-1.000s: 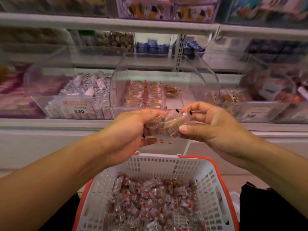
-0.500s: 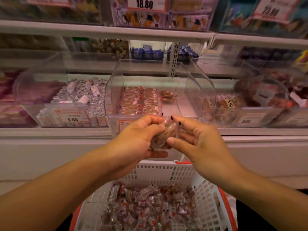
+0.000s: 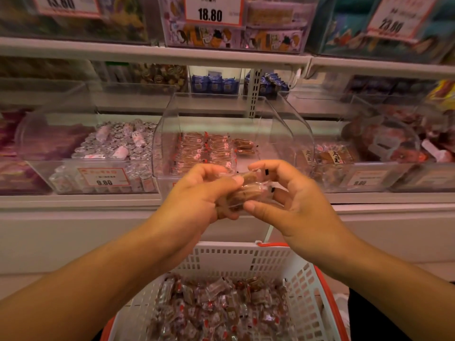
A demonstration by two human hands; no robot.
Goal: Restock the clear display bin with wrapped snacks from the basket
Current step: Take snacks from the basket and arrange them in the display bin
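Observation:
My left hand (image 3: 197, 195) and my right hand (image 3: 293, 200) meet in front of the clear display bin (image 3: 290, 134), both gripping a small bunch of brown wrapped snacks (image 3: 248, 190) in clear film. The bin's lid is up; neat rows of the same snacks (image 3: 204, 151) fill its left and middle, with bare floor at the right. Below my hands stands the white basket with an orange rim (image 3: 246, 257), holding a loose heap of wrapped snacks (image 3: 221, 308).
A bin of silver-wrapped sweets (image 3: 115, 143) with a 9.80 tag sits left of the display bin. Another snack bin (image 3: 344, 158) stands to its right. Upper shelves carry price cards such as 18.80 (image 3: 210, 11).
The camera has tilted up and moved closer to the shelf. My hands have drawn together on the snacks and risen toward the bin's front edge.

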